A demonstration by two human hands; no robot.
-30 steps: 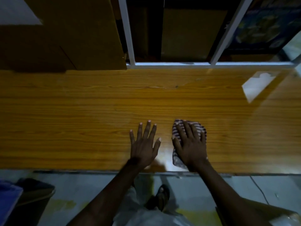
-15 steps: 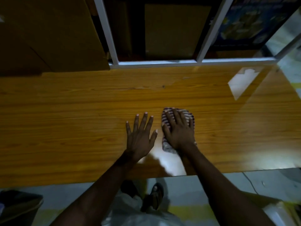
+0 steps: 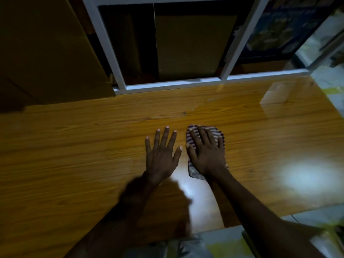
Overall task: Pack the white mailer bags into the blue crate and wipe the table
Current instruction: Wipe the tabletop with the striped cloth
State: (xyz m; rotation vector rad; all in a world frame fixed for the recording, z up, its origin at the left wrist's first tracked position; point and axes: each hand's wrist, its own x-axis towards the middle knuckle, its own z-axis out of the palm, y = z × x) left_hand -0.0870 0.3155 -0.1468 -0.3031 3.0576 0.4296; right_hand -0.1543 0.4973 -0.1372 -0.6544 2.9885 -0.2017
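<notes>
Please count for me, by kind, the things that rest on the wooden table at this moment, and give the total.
Hands: 2 (left hand flat on the wood, right hand pressing on the cloth)
Striped cloth: 1
Total: 3

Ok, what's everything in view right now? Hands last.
table: one, orange-brown wood grain, across the middle of the view, glare patches on its right half
striped cloth: one, white with dark stripes, on the table right of centre, under the right hand
frame: one, white, upright along the table's far edge
cardboard panels: at least two, brown, one far left, one inside the frame
printed panel: one, dark blue, top right behind the frame
floor: pale, bottom right
white mailer bags, blue crate: none in view
left hand: one, flat on the bare table, fingers spread, beside the cloth
right hand: one, pressed flat on the cloth
</notes>
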